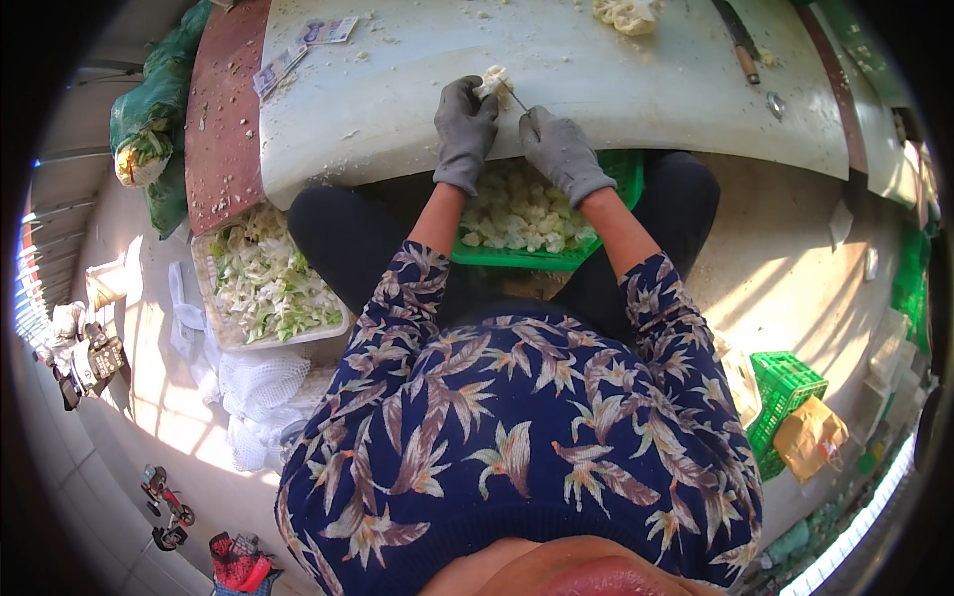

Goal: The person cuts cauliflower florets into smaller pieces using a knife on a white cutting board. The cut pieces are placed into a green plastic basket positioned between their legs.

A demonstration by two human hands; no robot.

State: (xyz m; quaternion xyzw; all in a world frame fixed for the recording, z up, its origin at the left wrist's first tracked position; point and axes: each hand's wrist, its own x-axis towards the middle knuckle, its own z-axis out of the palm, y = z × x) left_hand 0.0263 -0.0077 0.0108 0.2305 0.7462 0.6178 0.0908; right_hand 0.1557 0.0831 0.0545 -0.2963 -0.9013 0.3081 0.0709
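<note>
My left hand (463,128), in a grey glove, grips a piece of cauliflower (492,80) just above the near edge of the white-topped table (387,104). My right hand (564,153), gloved alike, holds a small knife (516,97) whose thin blade reaches to the cauliflower piece; its handle is hidden in the fist. Below both hands, between my knees, a green plastic crate (514,258) holds many cut cauliflower florets (522,212). Crumbs of cauliflower dot the tabletop.
A cauliflower head (627,16) and a wooden-handled knife (738,45) lie farther back. Banknotes (328,30) rest at left. A white crate (294,339) of leafy trimmings (268,279) stands by my left knee, near green mesh sacks (138,112). Another green crate (790,380) stands at right.
</note>
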